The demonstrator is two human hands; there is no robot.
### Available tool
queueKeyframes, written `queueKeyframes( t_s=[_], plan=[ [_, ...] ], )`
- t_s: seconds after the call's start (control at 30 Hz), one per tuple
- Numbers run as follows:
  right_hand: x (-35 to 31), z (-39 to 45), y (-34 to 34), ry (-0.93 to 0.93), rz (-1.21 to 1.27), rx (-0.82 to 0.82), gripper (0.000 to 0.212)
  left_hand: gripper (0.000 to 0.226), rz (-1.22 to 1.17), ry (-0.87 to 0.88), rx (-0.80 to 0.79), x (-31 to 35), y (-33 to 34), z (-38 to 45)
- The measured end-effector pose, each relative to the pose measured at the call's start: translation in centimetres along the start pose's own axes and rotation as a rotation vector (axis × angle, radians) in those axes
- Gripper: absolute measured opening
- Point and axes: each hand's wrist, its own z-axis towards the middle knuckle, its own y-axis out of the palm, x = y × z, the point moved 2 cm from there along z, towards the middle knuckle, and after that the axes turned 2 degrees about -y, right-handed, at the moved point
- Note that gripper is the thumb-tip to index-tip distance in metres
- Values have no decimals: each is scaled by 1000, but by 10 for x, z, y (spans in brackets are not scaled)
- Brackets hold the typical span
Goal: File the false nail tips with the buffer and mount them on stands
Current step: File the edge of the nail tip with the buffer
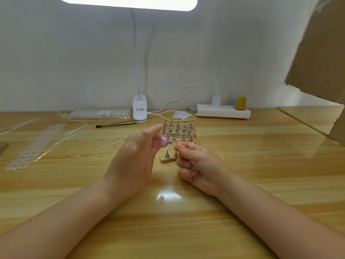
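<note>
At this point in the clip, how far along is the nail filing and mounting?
Looks mid-job. Done: the stands on the far wooden strips seem to carry clear tips, though they are too small to confirm. In hand: the left hand holds the pink buffer, and the right hand pinches a tip. Left: the near strip shows only two stands.

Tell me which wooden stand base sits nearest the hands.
The lone small wooden base, carrying two metal stands, directly before the right hand; the other bases sit grouped farther back.

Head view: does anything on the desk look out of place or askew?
One wooden stand strip lies apart from the stacked block of stands, nearer the hands and slightly angled. Clear plastic strips lie scattered at left. No visible damage.
</note>
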Motion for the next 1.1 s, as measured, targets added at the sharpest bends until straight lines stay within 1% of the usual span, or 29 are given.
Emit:
queueKeyframes(
  t_s=[0.03, 0.1, 0.17, 0.23, 0.3, 0.33, 0.4, 0.43, 0.5, 0.53, 0.6, 0.67, 0.73, 0.77, 0.87, 0.93, 1.0, 1.03, 1.1],
  plan=[
    [0, 0, 0, -2, 1, 3, 4, 45, -21, -27, 28, -2, -2, 1],
    [1, -1, 1, -11, -32, -11, 7, 37, -93, 11, 57, 3, -4, 3],
    [1, -1, 2, -11, -54, -31, 9, 33, -148, 69, 16, 8, -1, 1],
    [0, -1, 1, -4, -35, -20, 10, 33, -131, 19, -19, 5, 1, -1],
    [0, -1, 0, -2, -20, -10, 10, 36, -132, -52, -2, 0, 0, -1],
    [0, -2, 1, -7, -31, -15, 8, 35, -150, -33, 23, 0, -2, 0],
    [1, -2, 2, -21, -64, -35, 2, 32, -200, 63, 56, 5, -3, 1],
    [1, -1, 2, -23, -71, -43, 4, 32, -204, 104, 44, 7, -2, 1],
    [1, -1, 1, -21, -63, -39, 3, 30, -150, 105, -8, 6, -1, 0],
    [0, -1, 1, -17, -50, -27, 3, 28, -124, 57, -17, 4, -1, -1],
    [0, -1, 0, -10, -38, -14, 7, 29, -123, -28, 24, 1, -4, -1],
    [0, -2, 1, -19, -61, -23, 2, 32, -138, 26, 64, 5, -4, 0],
    [0, -2, 2, -15, -80, -50, 6, 38, -119, 111, 50, 11, 0, -1],
    [0, -2, 1, -11, -83, -52, 7, 41, -90, 101, 44, 10, 1, -2],
    [-2, -3, 1, 16, -32, -38, 4, 41, -40, -40, 73, 1, 0, -2],
    [-2, -3, 3, 27, -26, -48, 7, 40, -69, 18, 86, 4, -2, -1],
    [-2, -4, 3, 36, -52, -75, 18, 38, -97, 117, 53, 11, -1, -1],
    [-2, -4, 3, 40, -58, -78, 20, 38, -79, 130, 30, 12, 0, -1],
    [-3, -3, 2, 53, -31, -55, 21, 41, -23, 54, 18, 4, 0, 0]
  ],
)
